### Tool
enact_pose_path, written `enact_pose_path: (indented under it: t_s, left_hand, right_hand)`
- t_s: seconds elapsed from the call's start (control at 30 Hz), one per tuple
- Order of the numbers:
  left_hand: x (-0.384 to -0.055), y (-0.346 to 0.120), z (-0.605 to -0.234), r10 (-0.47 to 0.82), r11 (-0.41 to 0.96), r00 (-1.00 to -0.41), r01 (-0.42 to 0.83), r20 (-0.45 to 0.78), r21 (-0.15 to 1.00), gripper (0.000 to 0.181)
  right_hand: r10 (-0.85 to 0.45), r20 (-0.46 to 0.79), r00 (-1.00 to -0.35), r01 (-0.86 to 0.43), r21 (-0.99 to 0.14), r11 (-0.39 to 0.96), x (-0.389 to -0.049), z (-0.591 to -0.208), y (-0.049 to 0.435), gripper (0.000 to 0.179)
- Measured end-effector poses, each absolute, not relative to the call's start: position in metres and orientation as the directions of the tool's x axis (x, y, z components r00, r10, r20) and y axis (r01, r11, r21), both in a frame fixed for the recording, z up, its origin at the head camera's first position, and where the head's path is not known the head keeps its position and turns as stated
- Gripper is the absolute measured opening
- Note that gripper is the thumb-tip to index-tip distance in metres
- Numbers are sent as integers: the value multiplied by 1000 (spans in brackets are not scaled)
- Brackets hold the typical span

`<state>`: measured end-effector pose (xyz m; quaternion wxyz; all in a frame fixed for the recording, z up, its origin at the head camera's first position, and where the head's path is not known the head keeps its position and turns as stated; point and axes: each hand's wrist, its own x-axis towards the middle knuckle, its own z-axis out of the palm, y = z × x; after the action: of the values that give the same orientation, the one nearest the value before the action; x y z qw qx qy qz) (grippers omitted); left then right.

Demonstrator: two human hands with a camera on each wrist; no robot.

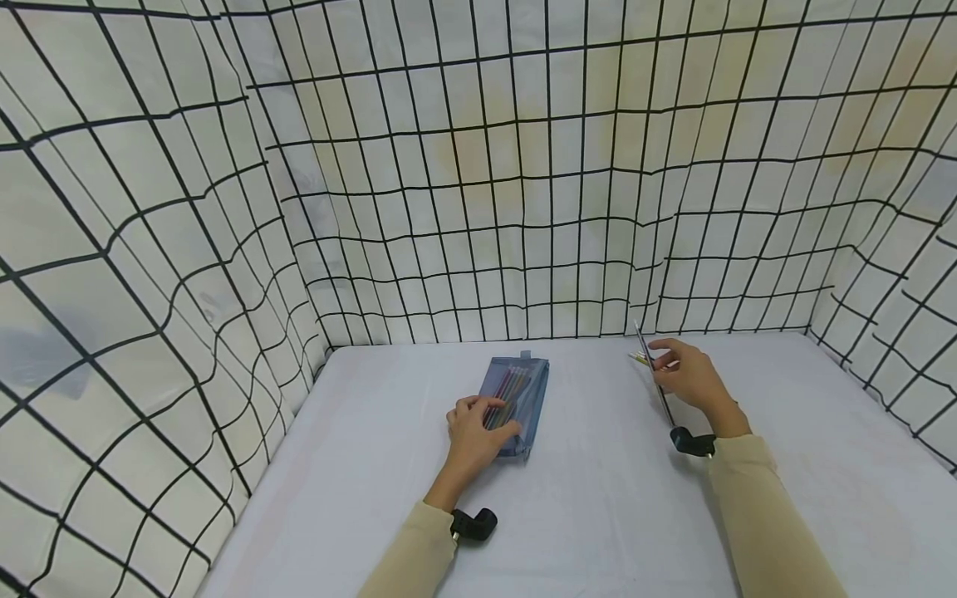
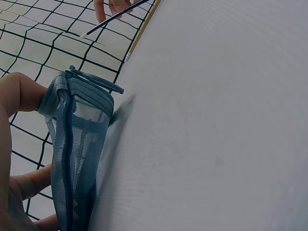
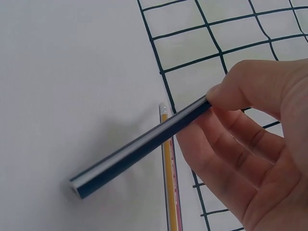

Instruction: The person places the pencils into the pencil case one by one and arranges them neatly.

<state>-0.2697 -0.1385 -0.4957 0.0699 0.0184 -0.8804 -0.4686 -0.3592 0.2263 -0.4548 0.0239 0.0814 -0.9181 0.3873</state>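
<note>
A blue mesh zip pencil case point(image 1: 535, 403) lies on the white table with several coloured pencils showing through it. My left hand point(image 1: 478, 430) holds it across its near left part; in the left wrist view, thumb and fingers are on the mesh case point(image 2: 82, 149). Off to the right, my right hand point(image 1: 691, 378) pinches a dark blue and silver striped pencil point(image 3: 139, 146) between thumb and fingers, tilted above the table. Beneath it lie a yellow pencil point(image 3: 168, 187) and another with a reddish, printed side, their lower ends cut off by the right wrist view.
Black grid netting point(image 1: 478, 199) over pale sheeting walls the table's back and both sides. The white tablecloth point(image 1: 591, 498) stretches between the two arms. A black wrist camera point(image 1: 474, 525) sits at the left wrist and another point(image 1: 691, 442) at the right.
</note>
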Motion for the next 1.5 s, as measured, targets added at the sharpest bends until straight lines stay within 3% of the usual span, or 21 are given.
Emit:
enact_pose_path:
  t_s: [0.7,1.1,1.5]
  left_hand:
    - [-270,-139,-497,-91,548,-989,46,114,835,50]
    - [-271,-139,-497,-92,547,-990,41,109,836,48]
    - [-271,-140,-498,-90,550,-990,40,107,834,49]
  right_hand:
    - [-163,41,-986,-108,-900,423,-361,-459,209,55]
    - [-189,-24,-982,-37,-950,311,-363,-461,192,56]
    - [-210,-134,-969,67,-952,299,-364,-473,166,55]
